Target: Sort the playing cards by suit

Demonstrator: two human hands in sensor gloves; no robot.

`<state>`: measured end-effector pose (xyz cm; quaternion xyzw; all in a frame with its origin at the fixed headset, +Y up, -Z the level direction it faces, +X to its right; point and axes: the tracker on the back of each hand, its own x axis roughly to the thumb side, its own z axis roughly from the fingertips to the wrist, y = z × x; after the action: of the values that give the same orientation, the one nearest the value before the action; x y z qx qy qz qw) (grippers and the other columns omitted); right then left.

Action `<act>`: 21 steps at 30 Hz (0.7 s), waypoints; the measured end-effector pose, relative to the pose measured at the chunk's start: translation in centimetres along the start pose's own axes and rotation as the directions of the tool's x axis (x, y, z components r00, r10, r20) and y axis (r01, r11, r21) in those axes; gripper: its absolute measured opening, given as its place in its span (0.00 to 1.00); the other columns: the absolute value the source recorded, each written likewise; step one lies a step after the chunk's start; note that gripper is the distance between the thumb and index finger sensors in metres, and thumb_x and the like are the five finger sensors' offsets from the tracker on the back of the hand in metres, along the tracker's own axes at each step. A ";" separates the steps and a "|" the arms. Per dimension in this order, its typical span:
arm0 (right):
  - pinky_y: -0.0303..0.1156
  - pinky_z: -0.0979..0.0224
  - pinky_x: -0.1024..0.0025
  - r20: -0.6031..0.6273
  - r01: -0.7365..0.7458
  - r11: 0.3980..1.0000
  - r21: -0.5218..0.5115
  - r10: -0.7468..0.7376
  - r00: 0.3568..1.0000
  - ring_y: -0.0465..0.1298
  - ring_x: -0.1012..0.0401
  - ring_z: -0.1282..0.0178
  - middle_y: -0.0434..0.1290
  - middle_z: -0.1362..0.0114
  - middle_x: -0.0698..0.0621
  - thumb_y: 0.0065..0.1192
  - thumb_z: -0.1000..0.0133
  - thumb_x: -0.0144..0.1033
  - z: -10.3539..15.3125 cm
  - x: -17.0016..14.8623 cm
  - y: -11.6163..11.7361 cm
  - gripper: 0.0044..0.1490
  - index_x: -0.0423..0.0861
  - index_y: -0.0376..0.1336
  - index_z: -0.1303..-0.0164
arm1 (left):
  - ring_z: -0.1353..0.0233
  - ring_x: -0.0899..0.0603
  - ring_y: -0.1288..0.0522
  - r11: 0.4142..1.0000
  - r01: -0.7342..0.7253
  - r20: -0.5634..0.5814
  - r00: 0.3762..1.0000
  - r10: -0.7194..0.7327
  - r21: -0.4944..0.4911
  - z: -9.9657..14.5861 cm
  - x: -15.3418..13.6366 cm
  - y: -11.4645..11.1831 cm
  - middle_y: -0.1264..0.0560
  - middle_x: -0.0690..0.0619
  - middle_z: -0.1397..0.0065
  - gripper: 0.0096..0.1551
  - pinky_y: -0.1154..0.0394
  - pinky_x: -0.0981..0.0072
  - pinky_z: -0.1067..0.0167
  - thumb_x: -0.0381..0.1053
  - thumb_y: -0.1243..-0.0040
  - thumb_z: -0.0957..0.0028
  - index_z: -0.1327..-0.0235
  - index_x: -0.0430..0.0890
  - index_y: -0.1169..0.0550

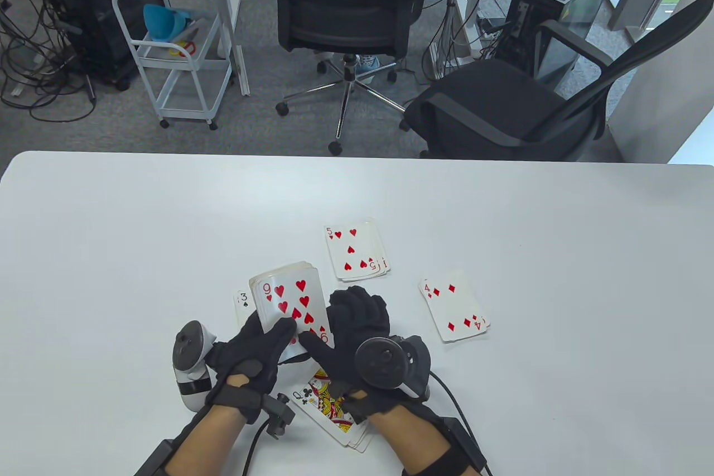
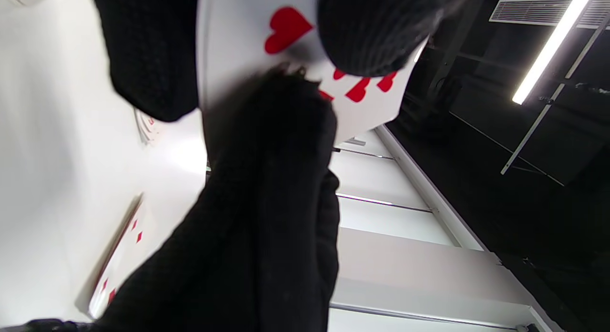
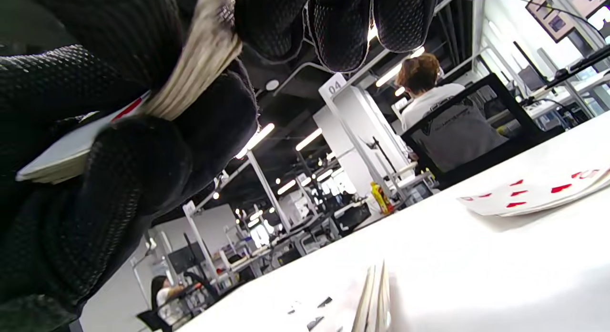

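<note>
Deck [image 1: 287, 297] face-up, nine uppermost, long axis toward far-right; both hands.

- My table view looks down from above and behind the hands, facing across the white table [image 1: 139, 230] toward office chairs and a cart.
- My left wrist view sits very close under the left hand [image 2: 248, 217], turned on its side, looking along the table surface and up at a ceiling light.
- My right wrist view is low, just above the tabletop and tilted, looking out past gloved fingers [image 3: 343, 27] into the office.
- All three views share the held deck [image 1: 290, 303]; the diamond pile [image 1: 453, 313] also shows in each.
</note>
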<state>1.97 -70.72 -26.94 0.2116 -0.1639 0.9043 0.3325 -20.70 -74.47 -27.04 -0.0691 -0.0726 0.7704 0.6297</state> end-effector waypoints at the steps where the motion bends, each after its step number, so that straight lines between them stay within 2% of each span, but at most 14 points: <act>1: 0.46 0.25 0.28 0.002 -0.002 1.000 -0.004 0.002 1.000 0.55 0.36 0.20 0.60 0.22 0.38 0.66 0.44 0.61 0.0 0.0 0.0 0.37 0.42 0.62 0.41 | 0.37 0.41 0.16 1.000 -0.001 0.000 1.000 0.001 0.002 0.0 0.0 0.0 0.22 0.51 0.31 0.32 0.12 0.58 0.50 0.56 0.33 0.43 0.29 0.50 0.30; 6: 0.47 0.25 0.28 -0.017 0.071 0.998 -0.004 -0.071 0.997 0.58 0.36 0.21 0.63 0.25 0.38 0.67 0.44 0.54 0.1 -0.4 0.0 0.32 0.40 0.64 0.44 | 0.38 0.41 0.16 1.000 -0.003 -0.015 1.000 0.004 0.009 -0.1 -0.5 -0.1 0.21 0.52 0.32 0.32 0.13 0.57 0.50 0.58 0.33 0.44 0.30 0.50 0.30; 15: 0.47 0.26 0.28 -0.081 0.075 0.995 -0.064 -0.080 0.993 0.64 0.38 0.23 0.72 0.31 0.41 0.63 0.41 0.45 0.2 -1.0 -0.6 0.23 0.38 0.71 0.51 | 0.35 0.40 0.17 0.999 -0.036 -0.041 0.999 0.036 -0.012 -0.1 -0.9 -0.3 0.24 0.49 0.29 0.33 0.13 0.56 0.47 0.58 0.34 0.43 0.28 0.49 0.32; 18: 0.48 0.26 0.28 -0.094 0.067 0.995 -0.068 -0.073 0.993 0.65 0.39 0.23 0.73 0.30 0.41 0.62 0.41 0.45 0.2 -1.2 -0.6 0.23 0.39 0.73 0.50 | 0.34 0.39 0.18 0.999 -0.051 -0.050 0.997 0.051 -0.013 -0.2 -1.0 -0.3 0.24 0.49 0.29 0.34 0.13 0.56 0.47 0.58 0.34 0.43 0.27 0.49 0.32; 21: 0.48 0.26 0.28 -0.110 0.071 0.995 -0.076 -0.080 0.991 0.64 0.38 0.23 0.70 0.28 0.40 0.64 0.41 0.46 0.2 -1.5 -0.7 0.25 0.40 0.72 0.45 | 0.34 0.39 0.18 0.998 -0.064 -0.053 0.997 0.064 -0.009 -0.1 -0.9 -0.3 0.25 0.49 0.28 0.34 0.14 0.56 0.46 0.58 0.34 0.43 0.27 0.50 0.33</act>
<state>3.49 -71.13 -27.45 0.1539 -0.1689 0.8952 0.3826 -20.21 -75.32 -27.07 -0.0950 -0.0580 0.7877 0.6059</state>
